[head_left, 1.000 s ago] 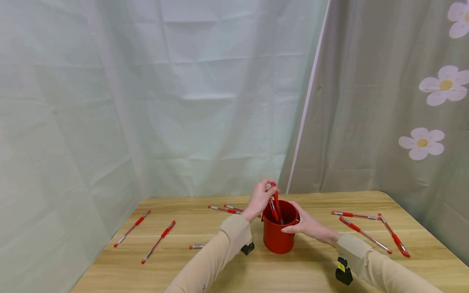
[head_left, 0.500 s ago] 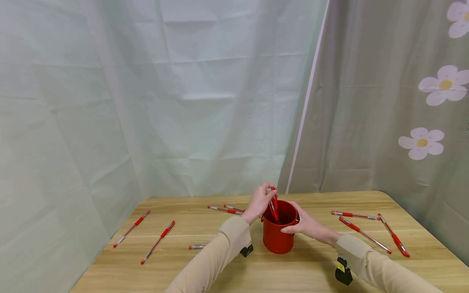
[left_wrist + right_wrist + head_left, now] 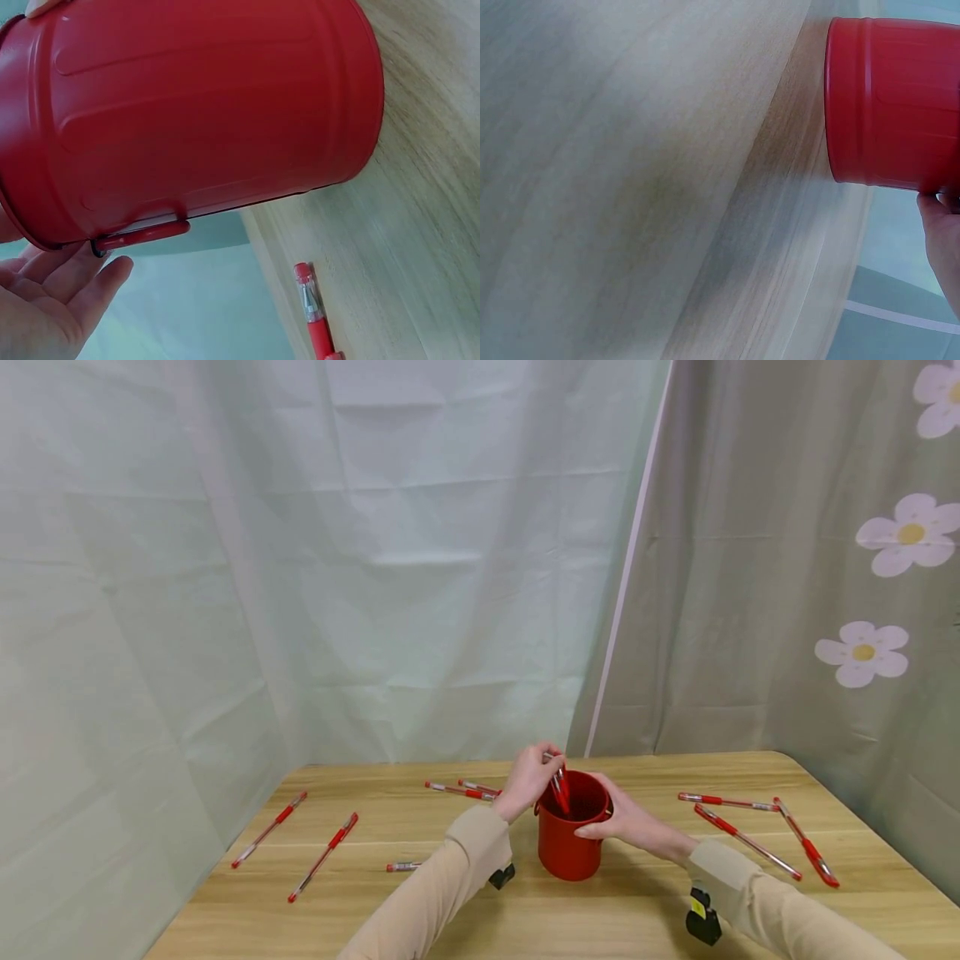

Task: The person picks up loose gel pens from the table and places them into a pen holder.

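In the head view a red metal bucket (image 3: 570,852) stands upright on the wooden table. My right hand (image 3: 636,820) grips its right side near the rim, with the thumb across the front. At the left of the opening my left hand (image 3: 528,781) pinches red pens (image 3: 561,789) by their upper ends. They slant down into the bucket, and their lower ends are hidden inside. How many it holds I cannot tell. The left wrist view shows the bucket's wall (image 3: 217,105) close up, with the left hand (image 3: 56,304) at its rim beside a small red side handle (image 3: 142,235).
Red pens lie on the table (image 3: 525,927): a left pair, with one pen (image 3: 324,857) nearer; another (image 3: 403,866) partly under the left sleeve; more (image 3: 459,790) behind the left wrist. Right of the bucket lie three pens, one (image 3: 747,841) pointing toward the front. Curtains hang behind.
My left hand has sunk a little and drifted slightly left, carrying the pens lower into the bucket. The right hand and the bucket have stayed in place.
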Motion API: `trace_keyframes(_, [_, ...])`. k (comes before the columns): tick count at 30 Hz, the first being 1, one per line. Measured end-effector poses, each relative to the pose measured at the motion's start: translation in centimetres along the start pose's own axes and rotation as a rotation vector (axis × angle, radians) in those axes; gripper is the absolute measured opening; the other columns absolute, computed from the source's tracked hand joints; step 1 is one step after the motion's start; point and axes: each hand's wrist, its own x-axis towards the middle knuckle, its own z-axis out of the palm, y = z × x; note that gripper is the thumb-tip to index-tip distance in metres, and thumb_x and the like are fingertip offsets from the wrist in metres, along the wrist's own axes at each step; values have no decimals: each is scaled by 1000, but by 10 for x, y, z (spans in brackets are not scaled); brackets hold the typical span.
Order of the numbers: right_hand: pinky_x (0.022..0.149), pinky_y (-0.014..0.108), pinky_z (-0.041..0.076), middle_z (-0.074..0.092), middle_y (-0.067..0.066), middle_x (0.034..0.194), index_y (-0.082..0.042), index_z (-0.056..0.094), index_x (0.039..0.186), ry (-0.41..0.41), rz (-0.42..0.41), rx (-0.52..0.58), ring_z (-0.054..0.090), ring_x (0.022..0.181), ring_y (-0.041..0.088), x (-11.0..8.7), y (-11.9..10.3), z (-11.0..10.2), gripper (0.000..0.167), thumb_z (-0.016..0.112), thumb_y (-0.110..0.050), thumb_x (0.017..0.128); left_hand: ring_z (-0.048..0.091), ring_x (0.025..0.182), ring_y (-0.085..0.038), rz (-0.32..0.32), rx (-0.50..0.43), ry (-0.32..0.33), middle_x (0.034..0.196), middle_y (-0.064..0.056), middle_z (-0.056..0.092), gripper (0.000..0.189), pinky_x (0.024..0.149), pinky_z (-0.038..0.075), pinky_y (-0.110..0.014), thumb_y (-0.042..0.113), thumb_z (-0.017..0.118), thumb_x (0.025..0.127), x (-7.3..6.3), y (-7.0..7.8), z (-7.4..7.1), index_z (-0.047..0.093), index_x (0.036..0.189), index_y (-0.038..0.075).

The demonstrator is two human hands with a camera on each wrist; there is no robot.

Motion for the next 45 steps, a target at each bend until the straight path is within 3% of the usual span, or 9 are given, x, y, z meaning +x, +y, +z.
trace_keyframes(10, [87, 39, 38, 43, 9, 127, -12, 29, 135, 10, 7, -11, 41, 113, 26, -1, -1, 1, 71, 71, -15, 78, 58, 68, -11, 26, 45, -1, 77, -1, 62, 12, 62, 48, -25, 12, 57, 89, 1, -3, -1, 65, 90, 3])
trace_keyframes(23, [88, 41, 38, 42, 9, 128, -12, 29, 135, 7, 11, -2, 41, 114, 28, 1, -2, 2, 71, 71, -16, 78, 58, 75, -11, 2, -4, -15, 82, 0, 63, 22, 68, 48, -26, 25, 57, 90, -1, 0, -7, 64, 95, 4])
trace_keyframes(28, [89, 42, 37, 43, 9, 128, -12, 29, 135, 4, 9, 13, 41, 114, 28, 2, -3, 3, 71, 71, -16, 78, 57, 84, -15, 6, -27, 15, 91, -2, 60, 26, 72, 47, -30, 29, 57, 90, -2, 0, -10, 59, 99, 5])
trace_keyframes(35, [89, 43, 37, 42, 9, 128, -12, 29, 135, 0, -2, 10, 41, 114, 28, 3, -2, 3, 71, 71, -17, 78, 53, 93, -25, 42, -76, 61, 103, -12, 55, 29, 76, 45, -35, 24, 58, 89, 1, -1, -20, 51, 105, 1])
trace_keyframes(45, [88, 43, 36, 42, 11, 129, -11, 29, 135, 15, -4, 10, 40, 115, 29, 4, 1, -1, 71, 71, -14, 77, 50, 99, -30, 66, -81, 112, 106, -11, 51, 36, 80, 42, -37, 27, 60, 88, 2, -6, -33, 47, 111, 3])
